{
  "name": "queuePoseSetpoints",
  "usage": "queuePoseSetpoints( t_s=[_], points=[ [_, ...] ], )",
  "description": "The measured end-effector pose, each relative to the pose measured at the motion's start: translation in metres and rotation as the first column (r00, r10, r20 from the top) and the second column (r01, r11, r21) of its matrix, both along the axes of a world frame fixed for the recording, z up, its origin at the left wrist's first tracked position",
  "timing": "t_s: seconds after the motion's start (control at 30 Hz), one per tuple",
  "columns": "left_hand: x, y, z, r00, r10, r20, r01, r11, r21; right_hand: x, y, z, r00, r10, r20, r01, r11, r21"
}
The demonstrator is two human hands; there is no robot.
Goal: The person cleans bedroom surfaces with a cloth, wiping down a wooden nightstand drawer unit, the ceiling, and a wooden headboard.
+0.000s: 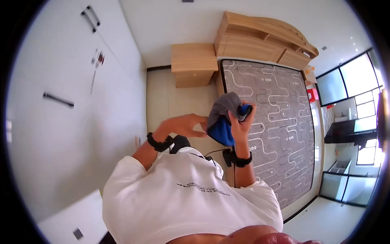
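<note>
A bundled grey and blue cloth (221,131), perhaps a garment, is held up in front of my chest. My right hand (243,122) is closed around its right side, with a blue and black part showing by the fingers. My left hand (189,124) is at the left edge of the cloth, its thumb and fingers apart. Its fingertips are close to the fabric; whether they touch it is hard to see. The folds hide what kind of garment it is.
A bed with a grey patterned mattress (280,130) lies to the right, its wooden headboard (254,48) at the far end. Beside it stands a wooden nightstand (194,61). White wardrobe doors (69,134) with black handles line the left. Windows and glass panels are at the far right.
</note>
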State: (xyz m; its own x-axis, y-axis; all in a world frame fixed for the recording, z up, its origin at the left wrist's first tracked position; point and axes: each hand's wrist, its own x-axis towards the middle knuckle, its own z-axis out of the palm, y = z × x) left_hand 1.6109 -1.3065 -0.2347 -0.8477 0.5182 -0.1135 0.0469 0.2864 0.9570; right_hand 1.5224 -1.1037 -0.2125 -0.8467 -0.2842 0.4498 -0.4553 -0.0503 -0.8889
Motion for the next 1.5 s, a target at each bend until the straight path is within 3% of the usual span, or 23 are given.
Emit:
queuePoseSetpoints(
  t_s=[0.13,0.27,0.3,0.33,0.37,0.43,0.47,0.53,0.57,0.63,0.67,0.73,0.77,0.8,0.87,0.9,0.93,1.0,1.03,1.1,1.2,1.37,1.5],
  points=[
    [-0.057,0.000,-0.002,0.976,0.185,-0.111,-0.160,0.966,0.202,-0.030,-0.029,0.009,0.982,-0.114,0.154,0.104,0.992,0.068],
    [-0.138,-0.037,-0.008,0.864,0.095,-0.495,0.130,0.907,0.401,-0.056,-0.083,0.017,0.913,0.345,-0.218,-0.325,0.938,0.124],
    [-0.158,-0.044,-0.017,0.837,0.108,-0.536,0.138,0.906,0.399,-0.064,-0.091,0.017,0.910,0.247,-0.332,-0.208,0.967,0.149],
    [-0.180,-0.052,-0.025,0.814,0.130,-0.566,0.139,0.903,0.407,-0.081,-0.098,0.016,0.914,0.246,-0.322,-0.205,0.966,0.155],
    [-0.182,-0.060,-0.016,0.822,0.128,-0.555,0.137,0.901,0.411,-0.090,-0.101,0.016,0.974,0.212,-0.078,-0.214,0.976,-0.026],
    [-0.189,-0.089,0.024,0.920,0.013,-0.392,0.118,0.943,0.310,-0.115,-0.116,0.003,0.925,0.264,0.272,-0.143,0.907,-0.396],
    [-0.197,-0.099,0.037,0.921,0.004,-0.390,0.124,0.945,0.303,-0.125,-0.117,-0.002,0.926,0.260,0.272,-0.135,0.905,-0.403],
    [-0.216,-0.113,0.054,0.834,-0.115,-0.539,-0.068,0.949,-0.309,-0.149,-0.104,-0.009,0.933,-0.092,0.348,0.166,0.968,-0.190],
    [-0.230,-0.116,0.046,0.837,-0.117,-0.534,-0.065,0.949,-0.310,-0.165,-0.091,-0.020,0.931,-0.093,0.353,0.169,0.967,-0.190],
    [-0.267,-0.116,0.015,0.928,0.150,-0.340,0.008,0.907,0.420,-0.200,-0.057,-0.046,0.972,-0.117,0.205,0.080,0.980,0.180],
    [-0.287,-0.117,0.014,0.928,0.156,-0.339,0.001,0.907,0.421,-0.216,-0.053,-0.044,0.972,-0.110,0.207,0.073,0.981,0.181],
    [-0.317,-0.118,0.007,0.932,0.236,0.276,-0.355,0.433,0.828,-0.234,-0.044,-0.048,0.971,-0.073,0.228,-0.005,0.947,0.323],
    [-0.340,-0.125,-0.001,0.924,0.243,0.295,-0.380,0.520,0.765,-0.263,-0.034,-0.050,0.846,0.243,0.475,-0.408,0.868,0.282],
    [-0.355,-0.128,-0.007,0.923,0.257,0.288,-0.383,0.524,0.760,-0.276,-0.039,-0.060,0.845,0.258,0.469,-0.416,0.867,0.274],
    [-0.383,-0.125,-0.007,0.896,0.423,0.139,-0.445,0.855,0.266,-0.296,-0.047,-0.082,0.607,0.254,0.753,-0.197,0.966,-0.167],
    [-0.413,-0.132,-0.032,0.941,0.332,-0.060,-0.337,0.914,-0.225,-0.310,-0.067,-0.065,0.564,0.253,0.786,-0.001,0.952,-0.306],
    [-0.429,-0.136,-0.059,0.937,0.344,-0.066,-0.349,0.907,-0.236,-0.335,-0.077,-0.060,0.562,0.270,0.782,-0.013,0.948,-0.318],
    [-0.458,-0.142,-0.083,0.871,0.467,0.149,-0.478,0.877,0.047,-0.387,-0.095,-0.054,0.656,0.504,0.562,-0.157,0.819,-0.551],
    [-0.474,-0.149,-0.079,0.787,0.444,0.428,-0.548,0.823,0.153,-0.418,-0.104,-0.077,0.685,0.435,0.584,-0.086,0.845,-0.528],
    [-0.505,-0.151,-0.082,0.807,0.462,0.369,-0.534,0.837,0.119,-0.465,-0.115,-0.120,0.725,0.246,0.644,-0.083,0.958,-0.273],
    [-0.533,-0.139,-0.081,0.812,0.500,0.301,-0.564,0.805,0.185,-0.503,-0.150,-0.158,0.946,0.169,0.276,-0.266,0.893,0.364],
    [-0.578,-0.155,-0.085,0.665,0.604,0.440,-0.734,0.638,0.232,-0.546,-0.194,-0.120,0.950,0.289,-0.114,-0.218,0.881,0.419],
    [-0.625,-0.204,-0.110,0.692,0.680,0.243,-0.717,0.608,0.340,-0.594,-0.244,-0.145,0.913,0.333,-0.237,-0.182,0.850,0.495]
  ],
)
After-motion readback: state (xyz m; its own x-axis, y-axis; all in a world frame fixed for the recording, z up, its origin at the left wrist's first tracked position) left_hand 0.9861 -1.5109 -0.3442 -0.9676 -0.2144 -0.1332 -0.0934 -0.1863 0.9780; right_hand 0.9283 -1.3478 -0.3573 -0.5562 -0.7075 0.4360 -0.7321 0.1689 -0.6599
